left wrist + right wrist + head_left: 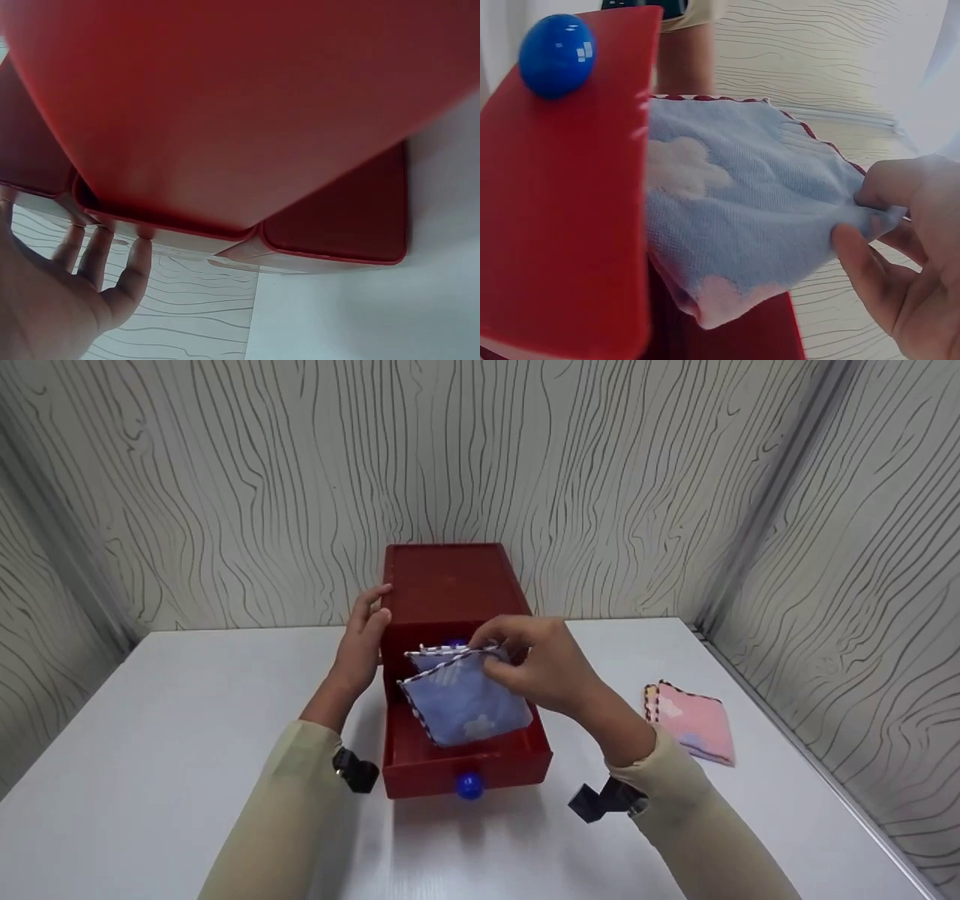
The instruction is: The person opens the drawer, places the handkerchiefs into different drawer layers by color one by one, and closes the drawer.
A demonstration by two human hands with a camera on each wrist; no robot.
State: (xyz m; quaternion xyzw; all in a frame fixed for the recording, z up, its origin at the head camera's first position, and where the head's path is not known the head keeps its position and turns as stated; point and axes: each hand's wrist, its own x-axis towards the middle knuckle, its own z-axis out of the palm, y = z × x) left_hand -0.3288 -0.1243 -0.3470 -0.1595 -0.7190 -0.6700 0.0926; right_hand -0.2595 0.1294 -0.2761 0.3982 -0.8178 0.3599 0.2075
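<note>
A red drawer cabinet [450,581] stands against the back wall, with one drawer [466,776] pulled out toward me. My right hand [541,664] pinches the upper right corner of a folded blue cloth [469,697] with white shapes and a striped edge. The cloth hangs tilted over the open drawer, its lower part inside the walls. Behind it shows another blue layer [429,660]; whether that is a separate cloth, I cannot tell. My left hand [362,649] rests against the cabinet's left side, fingertips touching it in the left wrist view.
A folded pink cloth [694,724] with a striped edge lies on the white table [180,765], right of the cabinet. The open drawer's blue knob [469,786] sticks out at the front. Wood-patterned walls [300,487] enclose the back and sides.
</note>
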